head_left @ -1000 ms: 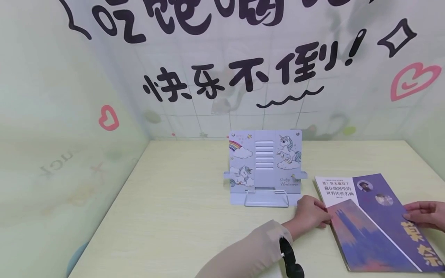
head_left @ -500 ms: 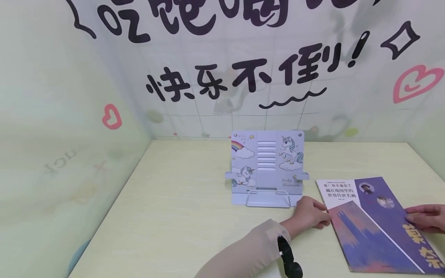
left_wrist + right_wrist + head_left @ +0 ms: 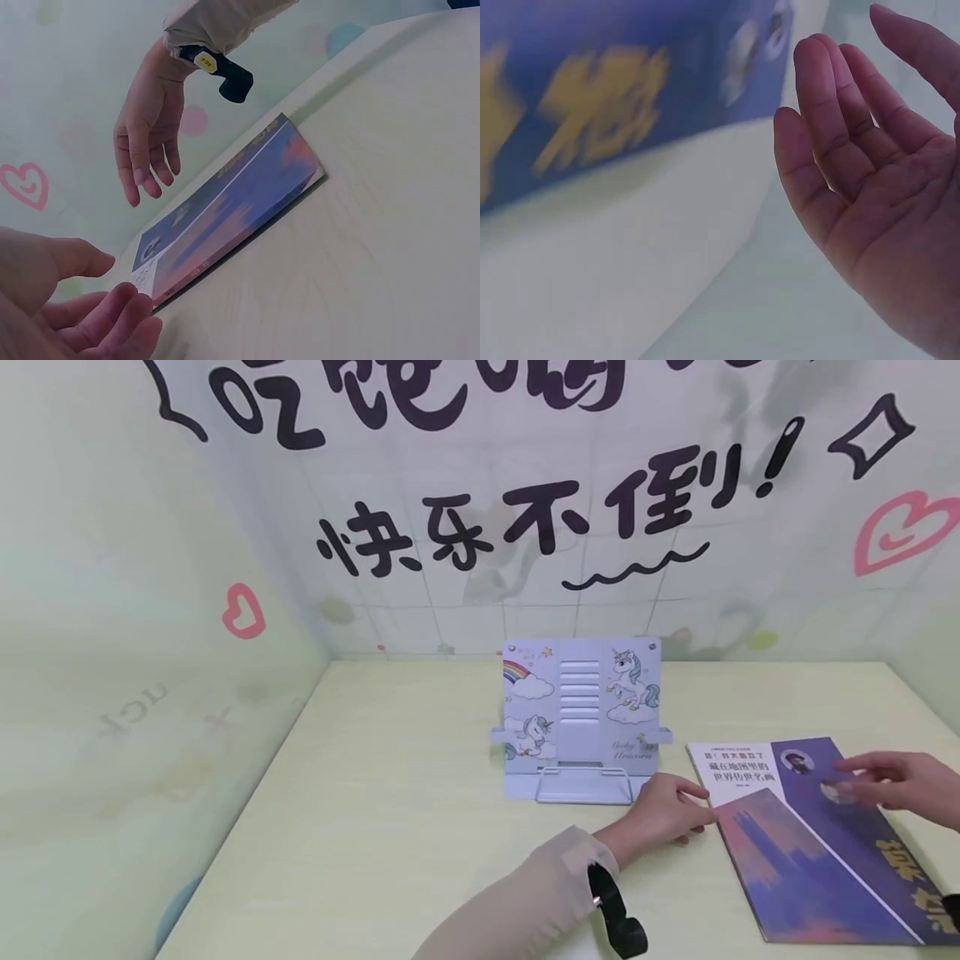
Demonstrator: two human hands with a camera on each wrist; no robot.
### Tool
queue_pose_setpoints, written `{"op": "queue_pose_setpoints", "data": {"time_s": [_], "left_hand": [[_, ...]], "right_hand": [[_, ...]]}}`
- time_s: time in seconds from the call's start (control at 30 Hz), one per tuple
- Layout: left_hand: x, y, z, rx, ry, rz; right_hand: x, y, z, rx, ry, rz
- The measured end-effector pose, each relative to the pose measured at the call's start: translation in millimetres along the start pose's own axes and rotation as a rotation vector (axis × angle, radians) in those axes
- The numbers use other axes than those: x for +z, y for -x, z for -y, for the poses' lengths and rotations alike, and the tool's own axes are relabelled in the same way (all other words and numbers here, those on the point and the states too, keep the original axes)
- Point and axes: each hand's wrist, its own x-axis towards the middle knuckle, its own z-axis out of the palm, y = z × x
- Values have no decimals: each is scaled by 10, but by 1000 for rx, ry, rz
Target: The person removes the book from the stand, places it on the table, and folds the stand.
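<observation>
A large thin book (image 3: 817, 877) with a purple and painted cover lies flat on the table at the right in the head view. My left hand (image 3: 663, 810) is at its left edge, fingertips right at the border. In the left wrist view that hand (image 3: 82, 307) shows thumb and fingers apart, loosely bent, with nothing between them. Above the book's right side hovers my right hand (image 3: 903, 789); the right wrist view shows its palm (image 3: 900, 202) bare and fingers relaxed. Left of the book stands a lilac metal book stand (image 3: 579, 743) with unicorn pictures and a wire front rest.
The pale wooden table (image 3: 375, 827) runs back to a printed curtain (image 3: 450, 593) with black writing and hearts. Another such curtain (image 3: 112, 652) closes the left side. Black camera straps (image 3: 618, 914) sit at my wrists.
My right hand has let go of the book's right edge and risen up and leftward over the cover. The left hand stays by the left edge; the book lies in about the same place.
</observation>
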Motion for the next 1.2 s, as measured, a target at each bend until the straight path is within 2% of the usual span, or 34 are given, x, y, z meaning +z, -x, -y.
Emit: {"op": "queue_pose_setpoints", "data": {"time_s": [0.1,0.3,0.43,0.6,0.7,0.93,1.2], "left_hand": [[-109,13,-40,47,-9,38],[-342,9,-88,103,8,78],[-556,11,-130,146,31,67],[-858,17,-195,208,30,-2],[-1065,4,-215,217,21,-50],[-1651,-39,-166,210,-20,-163],[-2327,-12,-1,173,-70,-326]], "right_hand": [[74,-122,314,-82,46,-4],[170,-339,813,-238,8,-6],[227,-476,1052,-247,-21,19],[324,-650,1246,-230,-42,-19],[377,-748,1311,-219,-59,-47],[473,-907,1415,-153,-139,-85],[602,-973,1516,-156,-268,-81]]}}
